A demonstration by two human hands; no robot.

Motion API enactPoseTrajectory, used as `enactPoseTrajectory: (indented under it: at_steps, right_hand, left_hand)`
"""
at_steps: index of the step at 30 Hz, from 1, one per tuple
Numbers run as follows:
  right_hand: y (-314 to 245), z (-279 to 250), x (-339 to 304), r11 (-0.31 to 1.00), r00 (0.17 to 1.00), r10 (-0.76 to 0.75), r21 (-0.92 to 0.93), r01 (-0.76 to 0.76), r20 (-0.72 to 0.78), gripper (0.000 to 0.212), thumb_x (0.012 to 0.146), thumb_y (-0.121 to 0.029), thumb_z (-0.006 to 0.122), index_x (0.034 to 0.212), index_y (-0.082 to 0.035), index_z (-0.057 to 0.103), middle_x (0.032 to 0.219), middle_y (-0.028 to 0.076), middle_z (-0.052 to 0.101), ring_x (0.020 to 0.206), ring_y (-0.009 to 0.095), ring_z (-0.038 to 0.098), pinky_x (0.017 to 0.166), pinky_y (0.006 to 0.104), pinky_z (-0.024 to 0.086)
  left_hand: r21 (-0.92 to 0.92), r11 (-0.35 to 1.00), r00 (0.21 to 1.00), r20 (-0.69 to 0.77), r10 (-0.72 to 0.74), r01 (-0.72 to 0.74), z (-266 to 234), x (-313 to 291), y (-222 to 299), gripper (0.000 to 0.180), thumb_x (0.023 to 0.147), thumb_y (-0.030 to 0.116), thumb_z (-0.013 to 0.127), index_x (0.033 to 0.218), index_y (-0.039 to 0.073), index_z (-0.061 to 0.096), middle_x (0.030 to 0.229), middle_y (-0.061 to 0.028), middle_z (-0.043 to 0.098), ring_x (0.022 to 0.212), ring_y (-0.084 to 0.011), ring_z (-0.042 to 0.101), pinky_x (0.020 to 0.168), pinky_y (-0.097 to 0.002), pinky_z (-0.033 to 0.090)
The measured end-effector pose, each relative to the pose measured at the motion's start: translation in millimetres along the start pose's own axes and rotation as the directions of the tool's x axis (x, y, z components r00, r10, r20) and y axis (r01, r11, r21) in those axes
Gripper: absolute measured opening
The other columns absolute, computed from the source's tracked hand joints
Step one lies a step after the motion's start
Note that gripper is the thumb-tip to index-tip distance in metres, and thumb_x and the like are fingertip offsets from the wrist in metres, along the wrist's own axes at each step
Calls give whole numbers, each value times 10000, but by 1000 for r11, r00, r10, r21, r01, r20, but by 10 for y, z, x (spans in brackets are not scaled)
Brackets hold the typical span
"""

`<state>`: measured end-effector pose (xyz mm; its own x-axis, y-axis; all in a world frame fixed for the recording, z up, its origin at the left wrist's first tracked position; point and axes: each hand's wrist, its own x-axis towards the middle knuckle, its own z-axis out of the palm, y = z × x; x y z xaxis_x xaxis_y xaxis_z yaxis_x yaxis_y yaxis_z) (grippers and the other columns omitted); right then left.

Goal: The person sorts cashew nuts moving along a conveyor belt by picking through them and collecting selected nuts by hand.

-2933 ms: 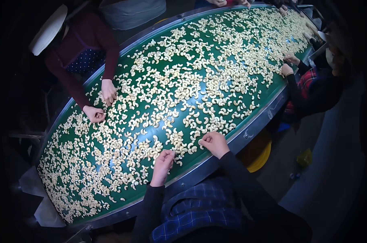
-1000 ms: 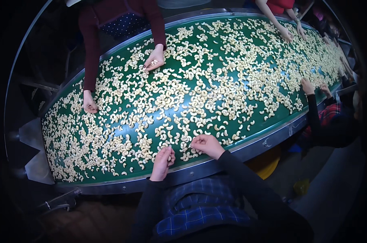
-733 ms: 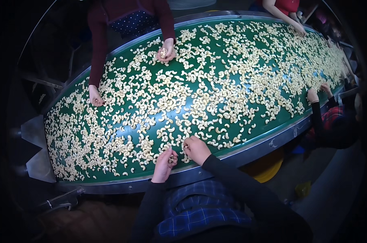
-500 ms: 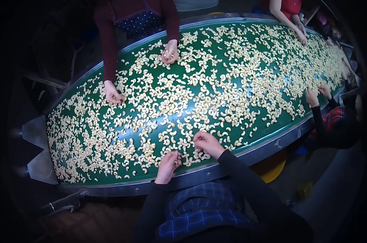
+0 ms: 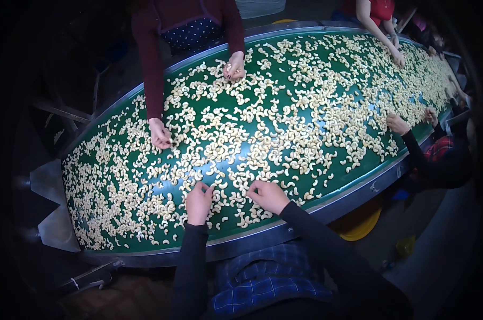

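Head view: the person's left hand (image 5: 198, 204) hung low over the nearer side of the tabletop, its fingers curled into a narrow shape with the palm turned down, and whether a kernel lay inside could not be made out. Just to its right, the right hand (image 5: 269, 197) had thumb and forefinger drawn narrow near the surface; what, if anything, sat between those tips was too small to tell. Such a fine, low posture seemed suited to pieces this small. Around and between both hands lay the pale, curved cashew kernels (image 5: 263, 146), scattered over the green tabletop (image 5: 228, 229), mostly in a loose single layer, probably so that each could be seen, and denser toward the far right end. A metal rim (image 5: 353, 197) bordered the near side, presumably to contain them. Across from the person, a co-worker's cupped hand (image 5: 234, 69) held some pale pieces, likely gathered to leave the co-worker's other hand (image 5: 160, 134) free among the kernels. Farther right, another co-worker's hand (image 5: 397, 124) reached in from the near side. Angled metal plates (image 5: 59, 229) stood at the left end, and a yellow tub (image 5: 361, 225) sat below the rim.
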<state>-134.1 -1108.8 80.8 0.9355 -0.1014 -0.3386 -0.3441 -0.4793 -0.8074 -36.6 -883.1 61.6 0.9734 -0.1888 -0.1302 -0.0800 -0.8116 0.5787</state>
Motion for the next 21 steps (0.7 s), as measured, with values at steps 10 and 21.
enactPoseTrajectory:
  at_steps: [10,21]
  right_hand:
    - [471,-429,-550,982,992,127,143,-124,-16,443,962,-374,551,727,-16,665,618,87,618,558,199,583,592,329,464]
    - [540,-662,-580,-138,902,227,929,-344,368,313,1040,-271,399,1069,-25,590,897,41,607,905,177,634,775,311,555]
  left_hand:
    - [15,946,946,28,324,-324,680,410,974,156,884,222,637,959,87,655,678,-160,648,671,-356,647,601,-442,495]
    - [-743,668,825,406,393,47,774,-464,1664,121,920,150,571,961,37,586,890,-61,645,823,-119,620,708,-242,471]
